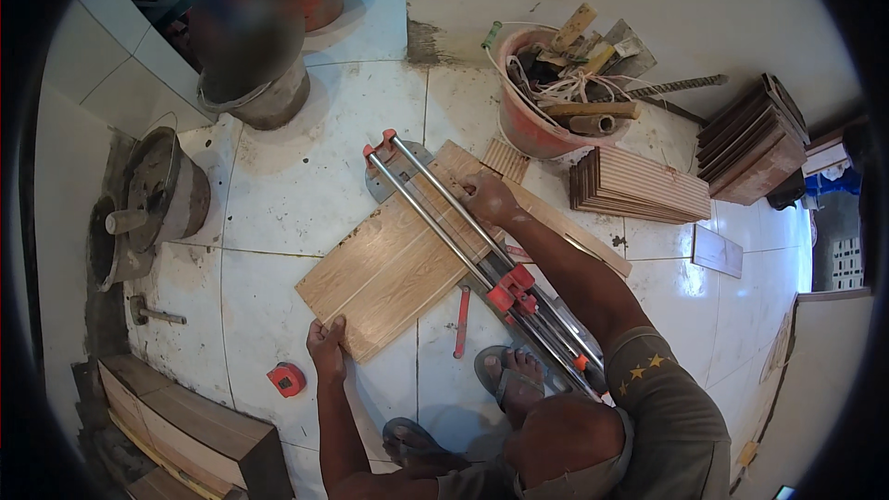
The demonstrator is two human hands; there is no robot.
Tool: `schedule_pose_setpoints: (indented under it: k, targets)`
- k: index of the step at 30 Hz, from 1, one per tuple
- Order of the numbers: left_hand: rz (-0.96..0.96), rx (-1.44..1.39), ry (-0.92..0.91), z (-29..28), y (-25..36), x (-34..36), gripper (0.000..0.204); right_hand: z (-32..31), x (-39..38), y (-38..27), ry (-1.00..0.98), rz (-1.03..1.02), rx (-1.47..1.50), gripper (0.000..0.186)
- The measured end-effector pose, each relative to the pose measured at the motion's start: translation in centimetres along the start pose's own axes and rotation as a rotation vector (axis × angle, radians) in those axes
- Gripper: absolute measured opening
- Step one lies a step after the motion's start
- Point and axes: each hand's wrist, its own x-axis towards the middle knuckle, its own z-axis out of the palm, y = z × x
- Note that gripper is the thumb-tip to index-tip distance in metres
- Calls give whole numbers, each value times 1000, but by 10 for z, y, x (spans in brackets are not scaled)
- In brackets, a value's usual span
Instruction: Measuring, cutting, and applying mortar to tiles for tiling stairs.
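Observation:
A wood-look tile (356,282) lies askew under the twin steel rails of a manual tile cutter (431,222), whose red slider (509,287) sits toward me. My left hand (329,347) grips the tile's near left corner, thumb on top. My right hand (491,199) is closed beside the far part of the rails, over the tile; what its fingertips hold is hard to make out. Another long plank tile (588,245) extends right, beneath my forearm. A red bar (462,319) and a red tape measure (285,380) lie on the floor.
A pink bucket of tools (528,134), stacked tile strips (639,185) and darker stacked tiles (755,143) stand right. Dirty buckets (185,194), a mallet (139,310) and a tiled step (194,407) are left. More buckets (319,5) stand at the back, near a blurred area.

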Motion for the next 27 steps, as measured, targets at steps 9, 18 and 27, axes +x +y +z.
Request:
schedule_pose_setpoints:
  k: [9,18,27]
  targets:
    - [-26,-29,13,-1,5,-2,40,2,-1,-10,142,59,194,29]
    - [-24,-11,15,-1,-2,2,36,-8,15,19,337,32,392,17]
    - [-115,-29,41,-8,1,4,26,-46,161,-7,425,-96,210,19]
